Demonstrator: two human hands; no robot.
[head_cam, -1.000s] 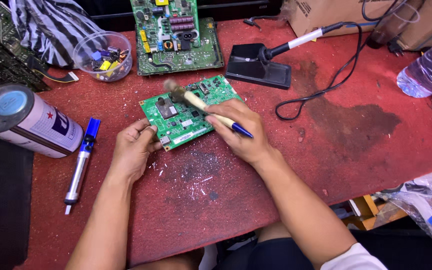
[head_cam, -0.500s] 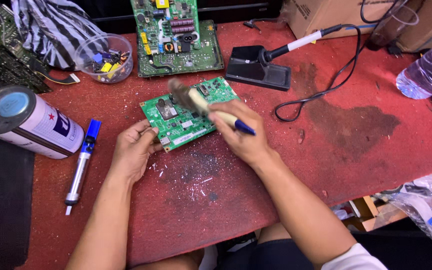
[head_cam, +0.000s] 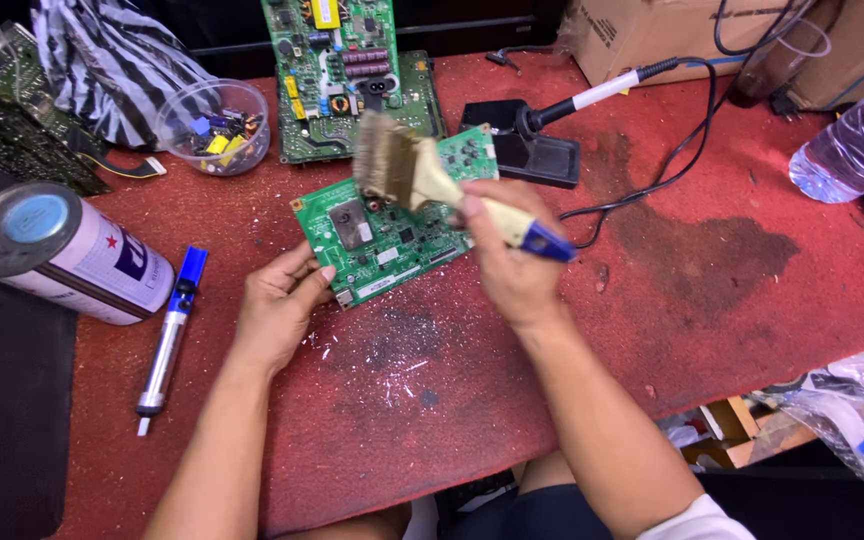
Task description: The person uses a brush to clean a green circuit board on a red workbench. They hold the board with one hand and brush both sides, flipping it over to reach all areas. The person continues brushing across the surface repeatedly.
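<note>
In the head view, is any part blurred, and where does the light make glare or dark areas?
Head view: the brush bristles look slightly smeared above the sharp green circuit board; the spray can top and plastic bottle carry soft highlights; the left edge beside the red table falls dark.

Brush (head_cam: 422,180) over circuit board (head_cam: 392,235) (green)

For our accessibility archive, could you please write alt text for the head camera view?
The right hand holds a flat paintbrush over a green circuit board that the left hand steadies on a red table. A spray can, blue desoldering pump and soldering iron lie around.
</note>
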